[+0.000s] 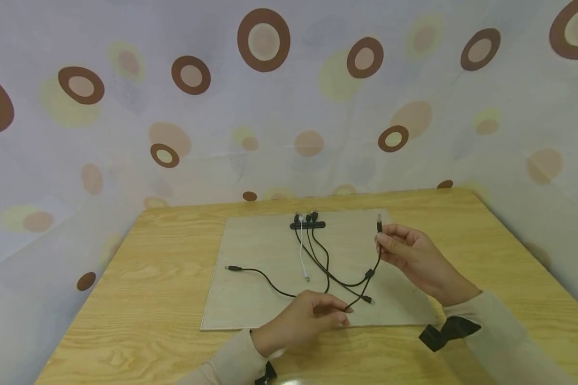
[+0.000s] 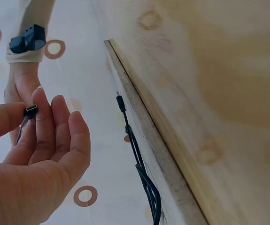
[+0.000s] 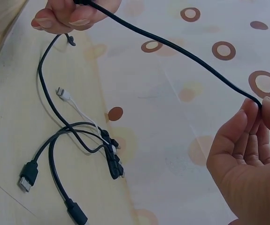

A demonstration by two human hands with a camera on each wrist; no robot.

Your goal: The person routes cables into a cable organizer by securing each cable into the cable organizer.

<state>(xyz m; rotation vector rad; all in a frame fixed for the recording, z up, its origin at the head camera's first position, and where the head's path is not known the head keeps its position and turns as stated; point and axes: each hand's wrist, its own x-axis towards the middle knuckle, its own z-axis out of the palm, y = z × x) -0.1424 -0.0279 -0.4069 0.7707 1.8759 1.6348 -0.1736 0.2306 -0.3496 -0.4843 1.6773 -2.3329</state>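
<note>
A black cable (image 3: pixel 172 45) stretches between my two hands. My left hand (image 1: pixel 305 321) pinches it at a small black connector (image 2: pixel 30 111) between thumb and fingertips. My right hand (image 1: pixel 416 262) pinches the cable between thumb and index finger, just below its upright black plug (image 1: pixel 379 223). Behind them, a black cable holder strip (image 1: pixel 296 226) sits at the back of a pale board (image 1: pixel 255 240), with several cable ends in it. A short white cable (image 1: pixel 302 256) runs forward from the strip. Two black connectors (image 3: pixel 29 174) lie on the board near my hands.
Another black cable ends in a plug (image 1: pixel 233 268) at the board's left side. The board lies on a wooden table (image 1: pixel 125 299). A wall covering with circle patterns (image 1: pixel 308 96) rises behind and at both sides. Dark straps (image 1: pixel 448 332) sit on both sleeves.
</note>
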